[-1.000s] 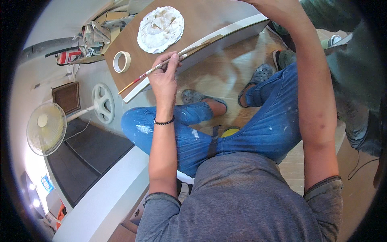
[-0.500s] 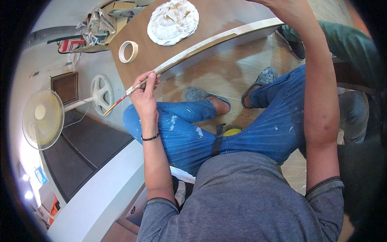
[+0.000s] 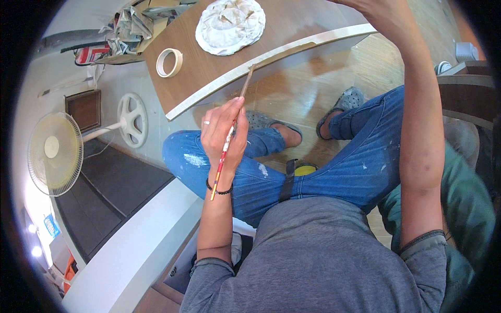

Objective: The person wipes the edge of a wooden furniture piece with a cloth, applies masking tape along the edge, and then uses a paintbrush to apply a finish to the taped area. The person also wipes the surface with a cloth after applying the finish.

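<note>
In my left hand is a thin paintbrush with a red and yellow handle, gripped between thumb and fingers. Its brown tip meets the front edge strip of a brown wood-look board. Part of that strip is white, and a stretch beyond the brush tip is brown. My right hand reaches to the far end of the board, its fingers mostly cut off by the top of the picture. On the board lie a tape roll and a round, crumpled white thing with brown stains.
A standing fan is at the left, beside a dark panel. Folded papers fill a holder behind the board. Someone in green trousers is close on my right. My grey clogs rest on the floor below.
My left hand has moved right with the paintbrush, whose tip is now farther along the edge strip. The person in green trousers has shifted from the upper right to the lower right.
</note>
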### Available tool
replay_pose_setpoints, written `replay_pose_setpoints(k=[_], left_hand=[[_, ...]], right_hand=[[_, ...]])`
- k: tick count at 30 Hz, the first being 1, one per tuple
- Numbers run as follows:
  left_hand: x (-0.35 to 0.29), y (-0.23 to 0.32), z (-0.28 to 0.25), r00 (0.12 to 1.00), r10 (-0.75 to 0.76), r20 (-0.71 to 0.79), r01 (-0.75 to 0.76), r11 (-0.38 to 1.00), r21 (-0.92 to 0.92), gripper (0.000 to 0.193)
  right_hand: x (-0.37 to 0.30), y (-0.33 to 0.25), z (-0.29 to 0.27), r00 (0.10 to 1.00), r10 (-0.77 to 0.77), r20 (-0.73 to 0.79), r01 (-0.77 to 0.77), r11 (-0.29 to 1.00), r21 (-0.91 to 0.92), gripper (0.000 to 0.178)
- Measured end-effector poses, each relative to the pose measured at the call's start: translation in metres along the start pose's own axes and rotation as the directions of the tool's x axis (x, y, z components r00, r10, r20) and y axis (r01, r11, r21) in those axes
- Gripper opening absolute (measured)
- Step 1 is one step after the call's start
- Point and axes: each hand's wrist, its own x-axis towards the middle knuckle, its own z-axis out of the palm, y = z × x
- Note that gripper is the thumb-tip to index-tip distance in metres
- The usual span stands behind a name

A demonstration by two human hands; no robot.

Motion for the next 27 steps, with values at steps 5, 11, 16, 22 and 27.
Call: replay_pose_setpoints(k=[5, 11, 16, 22, 27], left_hand=[[0.0, 0.002, 0.003, 0.999, 0.023, 0.047, -0.025, 0.999, 0.039, 0.025], [0.0, 0.002, 0.008, 0.999, 0.031, 0.023, -0.031, 0.999, 0.023, 0.025], [0.003, 0.009, 0.011, 1.0, 0.0, 0.013, 0.0, 1.0, 0.016, 0.024], [0.004, 0.005, 0.016, 1.0, 0.014, 0.011, -0.014, 1.0, -0.006, 0.027], [0.006, 0.007, 0.019, 0.998, 0.023, 0.05, -0.023, 1.0, -0.001, 0.027]], right_hand=[[0.0, 0.003, -0.001, 1.0, 0.007, 0.006, -0.007, 1.0, 0.004, 0.044], [-0.001, 0.002, -0.001, 1.0, 0.002, 0.009, -0.002, 1.0, 0.014, 0.046], [-0.003, 0.0, -0.003, 1.0, 0.023, -0.005, -0.022, 0.999, 0.026, 0.048], [-0.005, -0.004, -0.005, 0.999, 0.052, -0.003, -0.052, 0.998, 0.043, 0.048], [-0.005, 0.004, -0.005, 0.999, 0.048, 0.008, -0.048, 0.998, 0.038, 0.049]])
